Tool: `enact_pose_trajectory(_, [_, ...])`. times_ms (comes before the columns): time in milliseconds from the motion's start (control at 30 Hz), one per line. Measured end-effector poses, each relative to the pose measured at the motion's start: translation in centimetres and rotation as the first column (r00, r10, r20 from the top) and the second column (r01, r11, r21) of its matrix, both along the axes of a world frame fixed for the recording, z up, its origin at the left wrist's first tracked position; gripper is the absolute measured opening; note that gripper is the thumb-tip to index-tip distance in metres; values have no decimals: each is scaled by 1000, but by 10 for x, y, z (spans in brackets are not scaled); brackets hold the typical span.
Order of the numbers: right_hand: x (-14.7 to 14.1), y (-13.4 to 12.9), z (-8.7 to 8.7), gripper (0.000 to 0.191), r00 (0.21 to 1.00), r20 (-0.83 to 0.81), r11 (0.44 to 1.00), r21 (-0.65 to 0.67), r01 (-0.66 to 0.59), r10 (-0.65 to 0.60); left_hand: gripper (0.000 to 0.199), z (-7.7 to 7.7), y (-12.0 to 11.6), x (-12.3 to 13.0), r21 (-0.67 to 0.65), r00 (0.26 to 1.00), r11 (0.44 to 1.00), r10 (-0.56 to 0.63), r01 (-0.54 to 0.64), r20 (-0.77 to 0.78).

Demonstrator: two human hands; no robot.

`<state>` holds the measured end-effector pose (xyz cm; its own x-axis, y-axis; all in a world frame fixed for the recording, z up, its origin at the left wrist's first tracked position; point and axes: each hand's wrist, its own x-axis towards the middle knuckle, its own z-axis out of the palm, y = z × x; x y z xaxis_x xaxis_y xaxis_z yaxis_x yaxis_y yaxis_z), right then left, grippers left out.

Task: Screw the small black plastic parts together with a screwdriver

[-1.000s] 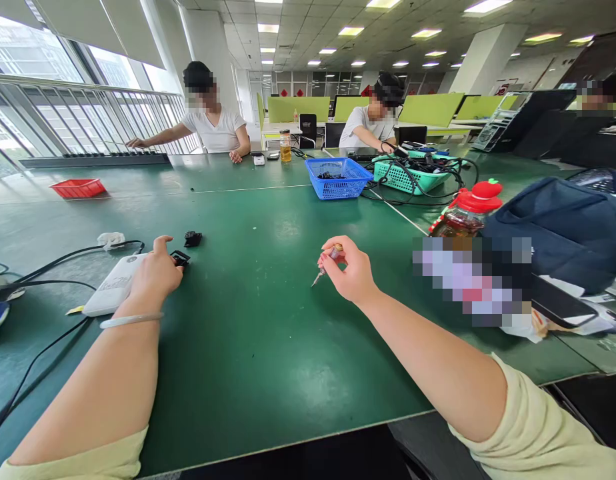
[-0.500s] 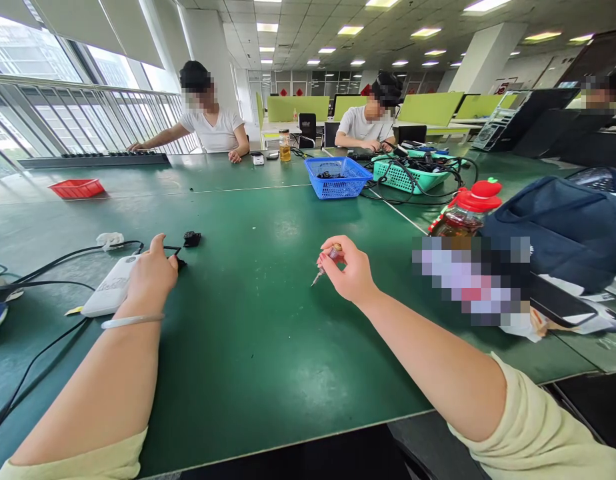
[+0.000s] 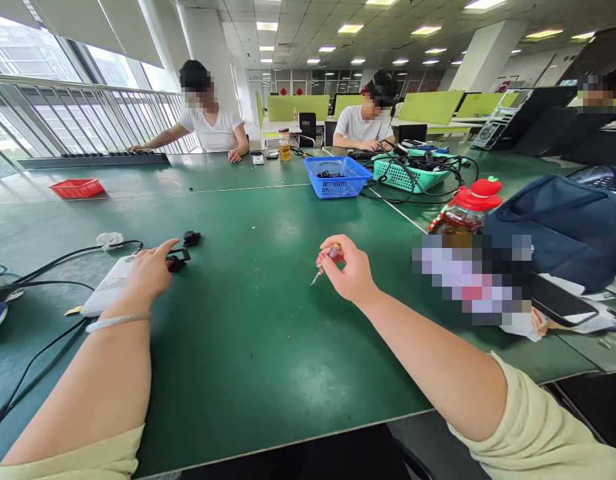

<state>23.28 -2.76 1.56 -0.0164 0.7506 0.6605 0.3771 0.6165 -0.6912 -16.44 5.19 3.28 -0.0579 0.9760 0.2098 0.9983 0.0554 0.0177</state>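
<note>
My right hand is closed around a small screwdriver with a clear purplish handle. Its thin metal tip points down and left, close above the green table. At the left, my left hand reaches low over the table with a finger stretched out; its other fingers are partly hidden. Right beside those fingers lies a black part with a thin frame, and whether they touch it I cannot tell. A small black piece sits just beyond. Partly under my left wrist is a white power bank.
Black cables run across the left side. A red tray, a blue basket and a green basket of cables stand farther off. At right are a red-lidded bottle, a dark bag and a phone. Two people sit opposite.
My left hand has shifted slightly left and turned, its finger now pointing right instead of up, and more of the black framed part shows. My right hand with the screwdriver has stayed still.
</note>
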Motion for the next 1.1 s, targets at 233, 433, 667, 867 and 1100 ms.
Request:
enact_pose_trajectory(233, [1,0,0,7,1000,-3,1000,-2,-2,2,65,0,1,-11,5,999,1000,-20,20,32])
enact_pose_trajectory(433, [0,-1,0,7,1000,-4,1000,-3,-3,3,64,3,-1,-6,-18,998,1000,25,-24,56])
enact_pose_trajectory(667, [0,-1,0,7,1000,-2,1000,5,0,0,55,9,-5,2,-51,997,996,72,-72,1])
enact_pose_trajectory(867, [0,0,-1,7,1000,2,1000,18,-16,16,56,13,-8,3,-83,999,996,33,-31,22])
enact_pose_trajectory(1100, [0,0,-2,8,1000,2,1000,3,-13,13,59,14,-13,8,-111,996,993,45,-35,83])
